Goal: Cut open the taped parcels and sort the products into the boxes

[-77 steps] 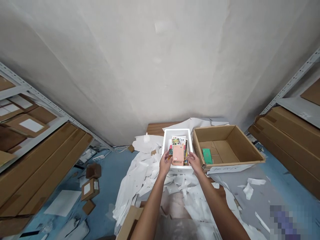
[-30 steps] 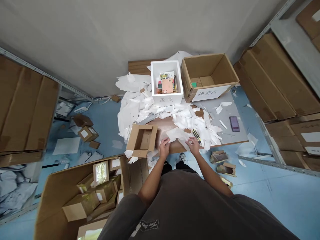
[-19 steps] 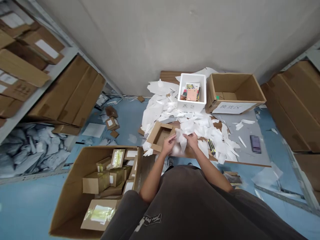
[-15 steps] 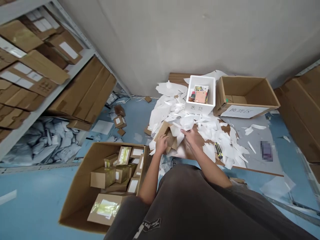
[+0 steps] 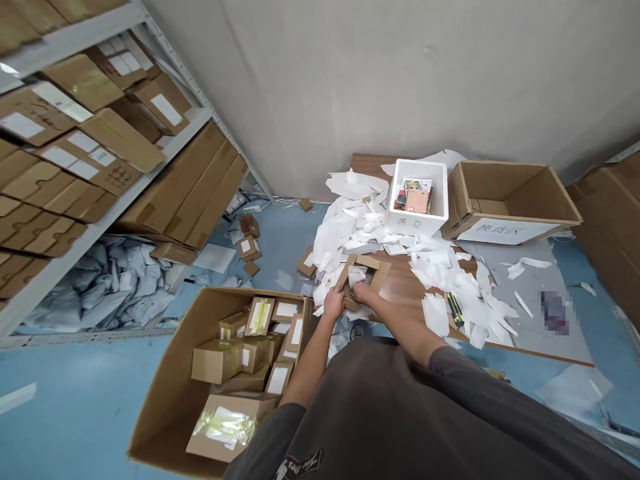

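Note:
A small open cardboard box (image 5: 379, 275) with its flaps spread is at the near edge of the wooden table (image 5: 400, 299). My left hand (image 5: 334, 303) is closed on the box's near left side. My right hand (image 5: 361, 291) reaches into the box opening at a crumpled piece of white paper (image 5: 356, 275); its fingertips are hidden there, so their grip does not show. Torn white paper (image 5: 345, 220) lies heaped behind the box. To the right, a yellow and black utility knife (image 5: 455, 309) rests among more scraps.
A large carton (image 5: 165, 373) of small taped parcels stands on the floor at my left. At the table's back are a white foam box (image 5: 417, 193) holding booklets and a big open carton (image 5: 515, 200). Shelving (image 5: 185, 133) with cartons rises on the left.
My right hand has moved from above the paper scraps down into the small box, with white paper now inside it. The box has turned, its opening facing up. The view has shifted slightly left.

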Demonstrator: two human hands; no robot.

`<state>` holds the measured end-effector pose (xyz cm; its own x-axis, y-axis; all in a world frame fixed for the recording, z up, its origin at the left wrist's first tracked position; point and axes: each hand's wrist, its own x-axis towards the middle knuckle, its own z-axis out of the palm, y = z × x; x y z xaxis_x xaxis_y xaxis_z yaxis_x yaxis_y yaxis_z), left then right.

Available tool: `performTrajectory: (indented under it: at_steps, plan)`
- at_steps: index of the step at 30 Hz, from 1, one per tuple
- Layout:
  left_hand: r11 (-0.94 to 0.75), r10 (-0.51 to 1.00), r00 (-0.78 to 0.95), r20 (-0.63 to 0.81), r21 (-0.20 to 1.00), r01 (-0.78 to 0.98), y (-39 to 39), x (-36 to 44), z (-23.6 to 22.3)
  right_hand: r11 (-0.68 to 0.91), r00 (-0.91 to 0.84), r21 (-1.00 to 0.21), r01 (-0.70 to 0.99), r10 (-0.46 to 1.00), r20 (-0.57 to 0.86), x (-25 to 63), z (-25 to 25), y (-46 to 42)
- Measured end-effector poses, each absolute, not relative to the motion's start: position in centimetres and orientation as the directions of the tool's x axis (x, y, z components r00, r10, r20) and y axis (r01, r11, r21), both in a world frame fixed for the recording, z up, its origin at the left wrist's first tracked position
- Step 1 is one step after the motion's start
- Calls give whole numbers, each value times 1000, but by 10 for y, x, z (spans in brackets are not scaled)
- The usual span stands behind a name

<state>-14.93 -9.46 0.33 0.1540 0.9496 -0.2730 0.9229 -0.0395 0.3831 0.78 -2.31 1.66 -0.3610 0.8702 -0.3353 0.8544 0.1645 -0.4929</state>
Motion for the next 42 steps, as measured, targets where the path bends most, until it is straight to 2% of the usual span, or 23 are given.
performTrajectory:
  at_steps: [7, 11, 16, 23, 28, 33, 38, 42]
  plan:
    - [-100, 985, 160, -61, 554, 827, -98, -133, -10, 147, -284, -411, 900, 912, -296, 78, 32, -62]
    - [-186, 979, 201, 45, 610, 770, -98, -97, -3, 62, -164, -492, 869, 973, -165, 122, 30, -91]
    - [-216, 971, 232, 61, 642, 735, -89, -41, 22, 54, -60, -606, 794, 998, 10, 180, 42, -113]
    - [-388, 893, 435, 114, 684, 617, -92, 110, 62, -10, 172, -635, 773, 966, 194, 322, 79, -169]
    - [-558, 724, 671, 164, 710, 429, -124, 265, 74, -184, 412, -633, 752, 881, 234, 449, 88, -258]
    - [-641, 502, 848, 169, 731, 233, -189, 419, 69, -396, 644, -623, 675, 729, 234, 556, 88, -374]
    - [-660, 208, 966, 152, 751, 24, -279, 537, 64, -591, 840, -617, 520, 486, 243, 614, 78, -497]
    - [-669, 26, 995, 95, 742, -53, -338, 591, 62, -704, 923, -601, 378, 336, 188, 637, 66, -570]
